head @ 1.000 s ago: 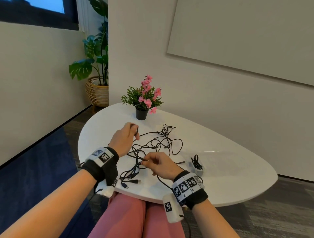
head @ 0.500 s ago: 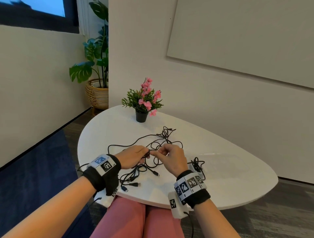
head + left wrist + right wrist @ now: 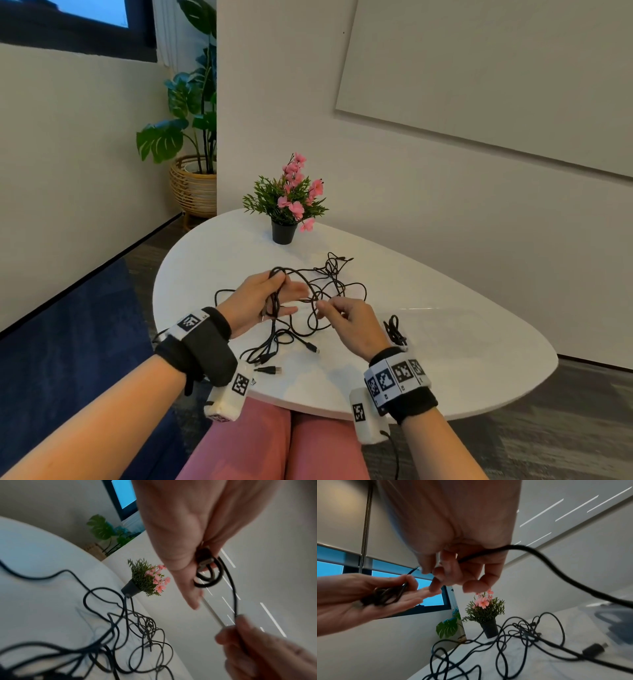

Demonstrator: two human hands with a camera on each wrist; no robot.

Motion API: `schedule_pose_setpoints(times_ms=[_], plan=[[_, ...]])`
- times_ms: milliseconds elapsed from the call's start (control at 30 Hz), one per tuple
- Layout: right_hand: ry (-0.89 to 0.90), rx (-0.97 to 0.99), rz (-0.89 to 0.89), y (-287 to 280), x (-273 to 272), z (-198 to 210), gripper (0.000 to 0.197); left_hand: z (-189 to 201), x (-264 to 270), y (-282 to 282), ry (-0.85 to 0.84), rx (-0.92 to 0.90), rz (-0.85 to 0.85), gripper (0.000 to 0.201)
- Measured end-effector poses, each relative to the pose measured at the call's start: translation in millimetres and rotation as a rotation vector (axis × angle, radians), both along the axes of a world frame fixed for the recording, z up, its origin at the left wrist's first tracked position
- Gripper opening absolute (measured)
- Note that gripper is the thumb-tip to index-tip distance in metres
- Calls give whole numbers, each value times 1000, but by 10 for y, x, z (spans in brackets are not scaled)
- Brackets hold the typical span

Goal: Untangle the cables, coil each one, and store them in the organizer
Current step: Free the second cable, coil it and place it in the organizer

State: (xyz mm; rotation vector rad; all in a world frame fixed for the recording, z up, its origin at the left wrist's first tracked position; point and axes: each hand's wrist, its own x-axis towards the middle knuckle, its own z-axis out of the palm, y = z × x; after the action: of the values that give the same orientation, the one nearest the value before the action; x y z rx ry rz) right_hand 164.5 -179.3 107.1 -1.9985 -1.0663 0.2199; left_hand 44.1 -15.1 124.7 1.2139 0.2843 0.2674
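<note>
- At nine o'clock of the white table, the left hand is raised palm-up, and several loops of a black cable are draped across the palm and pinned there under the thumb; a metal plug end is seen by the left wrist camera beside those loops.
- At the table's middle, a loose tangle of black cables is spread on the surface, with strands running up into both hands and free plugs lying toward six o'clock.
- At twelve o'clock of the tangle, a small black pot of pink flowers is set upright, apart from the cables.
- At three o'clock of the tangle, the right hand is held above the table, and one strand is pinched between its thumb and fingertips, the other fingers being curled.
- Just beyond the right wrist, a small coiled black bundle is seen; what it rests in cannot be told.
</note>
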Motion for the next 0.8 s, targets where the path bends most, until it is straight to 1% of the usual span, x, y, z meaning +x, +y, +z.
schedule_pose_setpoints(times_ms=[33, 133, 233, 333, 400, 433, 500, 567, 633, 733, 767, 800], plan=[[-6, 7, 6, 7, -11, -51, 30, -9, 7, 5, -24, -73, 33, 26], [13, 34, 35, 64, -69, -207, 24, -35, 34, -33, -79, -200, 97, 27], [69, -50, 77, 142, -180, -315, 31, -42, 68, -91, -142, -270, 139, 30], [129, -141, 143, 174, -293, -314, 38, -27, 90, -107, -173, -363, 257, 26], [135, -155, 176, 171, -307, -299, 36, -31, 94, -91, -146, -368, 372, 20], [131, -156, 191, 154, -298, -281, 35, -42, 92, -73, -120, -323, 430, 17], [115, -156, 213, 114, -245, -236, 30, -83, 90, -17, -53, -140, 528, 15], [118, -143, 215, 65, -165, -166, 20, -161, 84, 36, 44, 115, 548, 19], [104, -117, 210, 17, -105, -83, 14, -260, 82, 52, 120, 389, 470, 25], [-3, -69, 189, 5, -75, -27, 14, -435, 101, -8, 283, 912, 271, 24], [-43, -48, 172, 12, -81, -27, 13, -472, 116, -47, 333, 1048, 216, 22], [-72, -19, 150, 21, -93, -29, 12, -496, 130, -85, 356, 1116, 168, 22]])
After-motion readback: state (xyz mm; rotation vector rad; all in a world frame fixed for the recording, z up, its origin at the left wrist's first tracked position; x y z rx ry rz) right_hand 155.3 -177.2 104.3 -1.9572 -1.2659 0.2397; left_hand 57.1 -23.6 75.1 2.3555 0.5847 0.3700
